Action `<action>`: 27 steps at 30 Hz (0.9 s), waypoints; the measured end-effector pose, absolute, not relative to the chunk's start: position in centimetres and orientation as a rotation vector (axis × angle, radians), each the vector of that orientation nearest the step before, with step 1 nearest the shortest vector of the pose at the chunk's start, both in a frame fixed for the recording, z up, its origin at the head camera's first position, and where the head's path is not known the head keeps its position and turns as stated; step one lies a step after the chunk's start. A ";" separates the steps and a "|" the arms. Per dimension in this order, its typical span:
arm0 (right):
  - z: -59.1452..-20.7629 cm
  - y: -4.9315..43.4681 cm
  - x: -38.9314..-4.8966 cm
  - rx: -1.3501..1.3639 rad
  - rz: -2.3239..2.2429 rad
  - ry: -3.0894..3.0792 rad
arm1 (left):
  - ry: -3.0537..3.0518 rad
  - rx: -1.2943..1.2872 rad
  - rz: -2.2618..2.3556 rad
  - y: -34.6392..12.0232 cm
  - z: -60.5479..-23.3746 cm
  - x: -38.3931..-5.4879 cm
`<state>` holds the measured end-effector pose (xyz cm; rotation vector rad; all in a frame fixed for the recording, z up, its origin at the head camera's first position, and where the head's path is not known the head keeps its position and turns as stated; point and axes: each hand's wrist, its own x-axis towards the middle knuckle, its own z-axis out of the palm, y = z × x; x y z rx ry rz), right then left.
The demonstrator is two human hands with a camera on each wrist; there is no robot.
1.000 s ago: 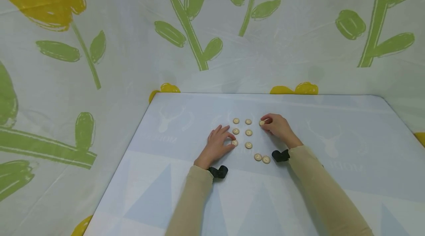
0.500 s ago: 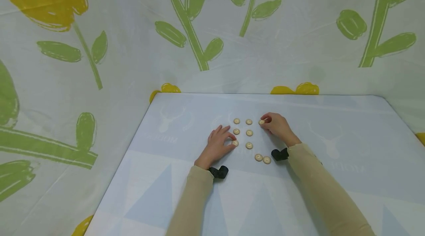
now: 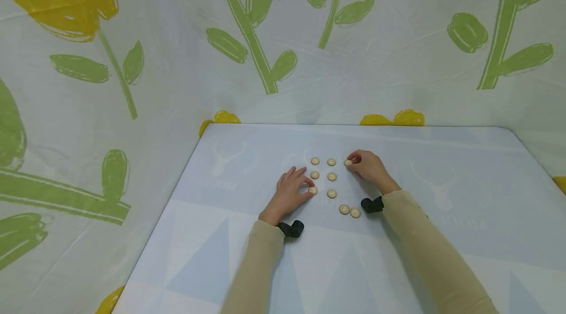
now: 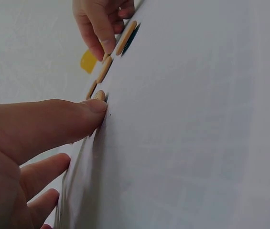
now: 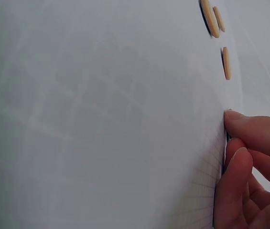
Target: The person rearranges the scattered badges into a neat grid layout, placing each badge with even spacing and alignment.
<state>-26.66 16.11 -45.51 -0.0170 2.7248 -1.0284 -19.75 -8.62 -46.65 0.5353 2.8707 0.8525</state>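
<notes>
Round pale wooden buttons lie flat on the table, partly in rows. My left hand (image 3: 289, 193) pinches the nearest button of the left column (image 3: 313, 190) between thumb and index finger, its other fingers spread on the table. In the left wrist view the thumb (image 4: 53, 121) covers part of that button (image 4: 100, 95). To the right, my right hand (image 3: 369, 169) pinches another button (image 3: 348, 162) at the far row's right end. The right wrist view hides this button almost wholly behind the fingertips (image 5: 235, 121). Between the hands stands a middle column of buttons (image 3: 331, 176).
Two loose buttons (image 3: 344, 209) lie side by side, nearer to me than the rows. The pale blue patterned table (image 3: 199, 255) ends at a back edge against a flower-print cloth (image 3: 177, 58). Black wrist devices (image 3: 292, 228) stick out at both cuffs.
The right hand and its button have shifted very slightly away from me since a second ago. The left hand and the other buttons stay in place.
</notes>
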 end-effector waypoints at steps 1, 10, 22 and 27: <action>-45.5 16.1 -26.7 -0.016 -1.029 2.724 | 2.870 0.534 0.853 -8.6 -46.6 -19.7; -45.5 16.1 -26.8 -0.016 -1.026 2.723 | 2.873 0.534 0.855 -8.6 -46.6 -19.7; -45.4 16.2 -26.7 -0.017 -1.038 2.728 | 2.873 0.533 0.866 -8.5 -46.6 -19.7; -45.4 16.2 -26.7 -0.022 -1.036 2.737 | 2.872 0.535 0.862 -8.5 -46.5 -19.7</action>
